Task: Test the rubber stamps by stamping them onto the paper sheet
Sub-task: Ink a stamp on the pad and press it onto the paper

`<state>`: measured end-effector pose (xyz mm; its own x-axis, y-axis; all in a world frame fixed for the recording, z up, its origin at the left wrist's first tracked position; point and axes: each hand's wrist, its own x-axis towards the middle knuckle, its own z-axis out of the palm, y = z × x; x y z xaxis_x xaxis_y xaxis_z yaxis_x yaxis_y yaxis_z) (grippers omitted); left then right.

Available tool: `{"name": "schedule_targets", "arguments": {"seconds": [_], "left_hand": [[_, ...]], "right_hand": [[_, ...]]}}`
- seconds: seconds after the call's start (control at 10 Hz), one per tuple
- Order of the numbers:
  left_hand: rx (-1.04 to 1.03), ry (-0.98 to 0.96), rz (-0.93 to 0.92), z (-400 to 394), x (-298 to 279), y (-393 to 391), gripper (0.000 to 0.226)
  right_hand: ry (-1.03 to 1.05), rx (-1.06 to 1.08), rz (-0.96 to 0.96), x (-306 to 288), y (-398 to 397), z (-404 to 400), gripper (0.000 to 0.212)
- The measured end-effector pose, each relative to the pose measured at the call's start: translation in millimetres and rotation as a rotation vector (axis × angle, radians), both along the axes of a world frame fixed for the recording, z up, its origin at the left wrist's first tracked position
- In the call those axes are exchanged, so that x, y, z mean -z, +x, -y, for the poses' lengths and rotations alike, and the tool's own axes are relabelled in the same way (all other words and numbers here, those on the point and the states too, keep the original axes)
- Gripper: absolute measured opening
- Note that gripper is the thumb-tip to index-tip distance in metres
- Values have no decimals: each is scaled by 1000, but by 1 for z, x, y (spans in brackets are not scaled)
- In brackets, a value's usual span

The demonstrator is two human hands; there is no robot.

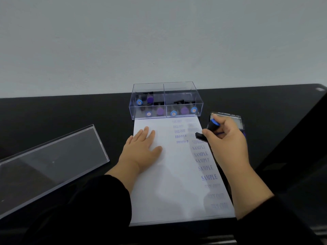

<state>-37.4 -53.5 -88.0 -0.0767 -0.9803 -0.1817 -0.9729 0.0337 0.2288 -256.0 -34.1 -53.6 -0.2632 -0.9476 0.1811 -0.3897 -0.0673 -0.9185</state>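
The rubber stamp (208,129) sits in the right hand (224,137), tilted, its blue-capped handle pointing up and to the right and its black rectangular base jutting out to the left beyond the thumb and fingers. The fingers curl round the black handle just below the blue cap, so the base lies clear of them, over the right edge of the paper sheet (169,183); whether the base touches the paper cannot be told. The left hand (143,147) lies flat on the left part of the sheet, fingers straight and close together, thumb stretched out to the right. Rows of blue prints reading FAX OUT, FRAGILE and SAMPLE run down the right side of the sheet. Just behind the right hand is an ink pad (235,119), partly hidden by it. At the far end of the paper stands a clear plastic box (166,87) with two compartments, holding more stamps with blue and purple caps. Its clear lid (53,160) lies on the black table (70,110) to the left.
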Motion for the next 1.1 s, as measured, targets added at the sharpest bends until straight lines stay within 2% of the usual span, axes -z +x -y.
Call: {"name": "schedule_targets", "arguments": {"seconds": [0.5,1.1], "left_hand": [[-6,1,26,2,2,0,62],[-10,10,19,1,0,-1,61]], "right_hand": [[-12,-12,-67,-5,-2,3,42],[-9,-29,-46,-7,-4,4,39]]}}
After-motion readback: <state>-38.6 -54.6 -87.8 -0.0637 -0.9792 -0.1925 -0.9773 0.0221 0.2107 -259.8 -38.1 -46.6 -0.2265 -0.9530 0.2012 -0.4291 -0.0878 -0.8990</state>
